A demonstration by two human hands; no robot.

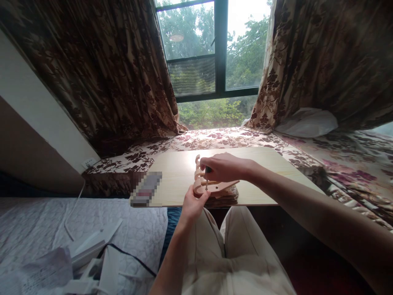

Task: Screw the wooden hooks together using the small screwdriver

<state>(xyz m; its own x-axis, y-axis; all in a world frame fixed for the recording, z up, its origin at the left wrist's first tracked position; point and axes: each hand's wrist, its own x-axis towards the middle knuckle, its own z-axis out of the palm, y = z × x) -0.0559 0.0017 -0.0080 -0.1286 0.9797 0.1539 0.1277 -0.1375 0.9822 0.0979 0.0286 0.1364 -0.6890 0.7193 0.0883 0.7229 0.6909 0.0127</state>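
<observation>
My right hand (225,166) is wrapped round the dark handle of a screwdriver (206,180), which stands nearly upright with its tip down on a pale wooden part (220,189). A dark round hole shows in the wood to the right of the tip. With thumb and fingers my left hand (195,204) grips the left end of the wooden part, close to the screwdriver tip. Curved wooden pieces (197,164) rise behind it. Underneath lies a brown layered stack (225,199), partly hidden by the wood.
The light wooden tabletop (258,194) spans the space before my knees. A blurred-out flat object (146,188) lies on its left side. White packaging and papers (92,254) with a black strap are on the bed at lower left. A plastic bag (310,122) rests by the right curtain.
</observation>
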